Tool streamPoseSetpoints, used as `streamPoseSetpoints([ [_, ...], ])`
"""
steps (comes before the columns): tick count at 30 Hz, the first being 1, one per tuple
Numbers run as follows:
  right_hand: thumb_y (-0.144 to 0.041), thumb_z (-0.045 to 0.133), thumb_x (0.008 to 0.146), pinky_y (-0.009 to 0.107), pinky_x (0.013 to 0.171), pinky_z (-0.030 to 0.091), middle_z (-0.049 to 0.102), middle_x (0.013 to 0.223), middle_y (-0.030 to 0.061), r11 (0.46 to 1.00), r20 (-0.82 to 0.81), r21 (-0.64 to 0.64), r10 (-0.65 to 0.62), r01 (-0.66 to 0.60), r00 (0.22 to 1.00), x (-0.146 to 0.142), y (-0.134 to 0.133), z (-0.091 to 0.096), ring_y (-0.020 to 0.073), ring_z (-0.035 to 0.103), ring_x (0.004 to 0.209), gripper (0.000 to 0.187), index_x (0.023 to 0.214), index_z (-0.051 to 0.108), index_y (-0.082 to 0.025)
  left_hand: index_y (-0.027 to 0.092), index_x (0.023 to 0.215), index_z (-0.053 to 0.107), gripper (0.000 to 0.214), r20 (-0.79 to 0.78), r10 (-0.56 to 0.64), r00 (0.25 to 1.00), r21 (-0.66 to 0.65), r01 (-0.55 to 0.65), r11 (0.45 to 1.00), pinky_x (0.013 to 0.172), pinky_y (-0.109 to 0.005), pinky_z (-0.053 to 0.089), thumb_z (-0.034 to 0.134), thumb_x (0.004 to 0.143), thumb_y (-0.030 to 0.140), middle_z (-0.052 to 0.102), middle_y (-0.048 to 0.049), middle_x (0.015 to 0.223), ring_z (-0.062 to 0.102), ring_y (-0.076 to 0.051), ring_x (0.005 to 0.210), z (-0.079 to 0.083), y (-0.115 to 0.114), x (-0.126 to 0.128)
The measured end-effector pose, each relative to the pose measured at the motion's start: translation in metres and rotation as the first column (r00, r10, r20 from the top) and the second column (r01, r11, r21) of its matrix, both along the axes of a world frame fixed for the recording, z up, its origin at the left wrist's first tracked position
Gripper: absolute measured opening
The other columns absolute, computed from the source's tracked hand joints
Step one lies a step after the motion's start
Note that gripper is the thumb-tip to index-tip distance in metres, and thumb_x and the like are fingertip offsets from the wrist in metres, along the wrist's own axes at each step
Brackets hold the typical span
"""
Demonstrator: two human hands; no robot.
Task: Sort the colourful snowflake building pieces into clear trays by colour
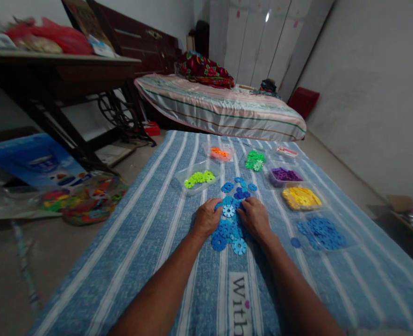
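In the head view, both forearms reach out over a blue striped sheet (129, 242) spread on the floor. The left hand (206, 217) and the right hand (256, 217) lie palm down on either side of a heap of blue discs (227, 231), with their fingers curled onto it. One pale blue disc (228, 211) lies between the fingertips of the two hands. Whether either hand pinches a disc cannot be told, as the fingers hide it.

Clear trays stand in an arc beyond the heap. They hold lime discs (199, 177), orange discs (219, 153), green discs (255, 160), purple discs (285, 175) and yellow discs (301, 197), and more blue ones (322, 232) lie to the right. A bag (87, 201) of mixed pieces lies off the sheet to the left. A bed (224, 109) stands behind.
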State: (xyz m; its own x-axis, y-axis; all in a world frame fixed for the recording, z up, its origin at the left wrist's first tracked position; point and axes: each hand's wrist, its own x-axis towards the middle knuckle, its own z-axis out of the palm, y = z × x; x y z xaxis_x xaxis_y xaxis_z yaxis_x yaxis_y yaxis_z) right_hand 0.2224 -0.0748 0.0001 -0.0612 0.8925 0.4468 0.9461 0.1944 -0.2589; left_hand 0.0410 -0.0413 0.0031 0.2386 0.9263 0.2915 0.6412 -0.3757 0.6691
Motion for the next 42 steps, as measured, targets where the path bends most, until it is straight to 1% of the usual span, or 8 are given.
streamPoseSetpoints([
  [6,-0.026,0.044,0.093,0.036,0.085,0.041,0.068,0.093,0.0098,0.991,-0.065,0.133,0.02,-0.011,0.998,0.007,0.0,-0.003,0.0225,0.058,0.09,0.028,0.083,0.069,-0.02,0.021,0.103,0.067,0.025,-0.017,0.017,1.0,-0.034,-0.018,0.999,0.092,-0.029,0.049,0.052,0.083,0.02,0.071,-0.0056,0.105,0.065,-0.02,0.101,0.0,0.0,0.001],
  [12,-0.025,0.049,0.091,0.037,0.086,0.04,0.07,0.084,0.0067,0.951,-0.128,0.3,-0.039,0.076,0.991,0.032,-0.012,0.016,0.0199,0.06,0.083,0.022,0.079,0.067,-0.02,0.02,0.107,0.067,0.029,0.011,-0.021,1.0,-0.028,0.021,0.999,0.094,-0.029,0.048,0.047,0.085,0.018,0.07,-0.0049,0.108,0.064,-0.019,0.103,0.0,0.001,0.0],
  [18,-0.025,0.052,0.087,0.034,0.072,0.041,0.068,0.074,0.0082,0.849,-0.028,0.437,-0.316,0.296,0.948,0.109,-0.047,0.039,0.0207,0.059,0.071,0.023,0.071,0.066,-0.017,0.019,0.105,0.067,0.033,-0.012,-0.038,0.999,0.004,0.038,0.999,0.093,-0.03,0.049,0.041,0.085,0.013,0.069,-0.0053,0.106,0.064,-0.019,0.102,-0.001,0.002,0.0],
  [23,-0.027,0.054,0.083,0.033,0.063,0.036,0.064,0.064,0.0078,0.706,0.002,0.503,-0.579,0.499,0.816,0.149,-0.069,0.042,0.0212,0.054,0.06,0.021,0.07,0.067,-0.017,0.017,0.099,0.067,0.03,-0.046,-0.035,0.998,0.003,0.035,0.999,0.09,-0.03,0.05,0.041,0.085,0.012,0.069,-0.0066,0.101,0.065,-0.019,0.097,0.003,0.001,0.002],
  [25,-0.027,0.053,0.083,0.033,0.063,0.037,0.064,0.064,0.0075,0.728,-0.018,0.48,-0.549,0.489,0.835,0.143,-0.07,0.04,0.0211,0.055,0.061,0.02,0.072,0.067,-0.017,0.017,0.096,0.067,0.022,-0.085,-0.013,0.996,-0.006,0.012,1.0,0.089,-0.031,0.05,0.049,0.086,0.022,0.069,-0.0065,0.1,0.065,-0.02,0.095,0.007,-0.001,0.004],
  [28,-0.025,0.052,0.084,0.033,0.068,0.041,0.067,0.07,0.0077,0.83,-0.076,0.414,-0.376,0.373,0.923,0.115,-0.065,0.034,0.0208,0.059,0.068,0.019,0.072,0.065,-0.018,0.018,0.099,0.067,0.026,-0.163,0.009,0.987,-0.013,-0.011,1.0,0.087,-0.031,0.05,0.064,0.081,0.037,0.067,-0.0065,0.1,0.064,-0.022,0.095,0.012,-0.003,0.008],
  [33,-0.026,0.05,0.088,0.033,0.074,0.045,0.069,0.079,0.0073,0.947,-0.173,0.281,-0.108,0.154,0.979,0.06,-0.051,0.023,0.0205,0.061,0.077,0.019,0.079,0.066,-0.019,0.02,0.104,0.065,0.037,-0.254,-0.014,0.967,-0.003,0.014,1.0,0.087,-0.029,0.05,0.074,0.074,0.039,0.064,-0.0053,0.105,0.062,-0.021,0.099,0.013,-0.004,0.012],
  [42,-0.022,0.052,0.088,0.033,0.078,0.046,0.069,0.084,0.0069,0.985,-0.16,0.145,0.119,-0.096,0.98,0.013,-0.035,0.019,0.0198,0.062,0.081,0.018,0.081,0.068,-0.021,0.02,0.09,0.067,0.01,-0.196,-0.069,0.978,-0.034,0.064,0.997,0.081,-0.027,0.049,0.061,0.083,0.022,0.064,-0.0034,0.099,0.063,-0.018,0.091,0.012,-0.001,0.005],
])
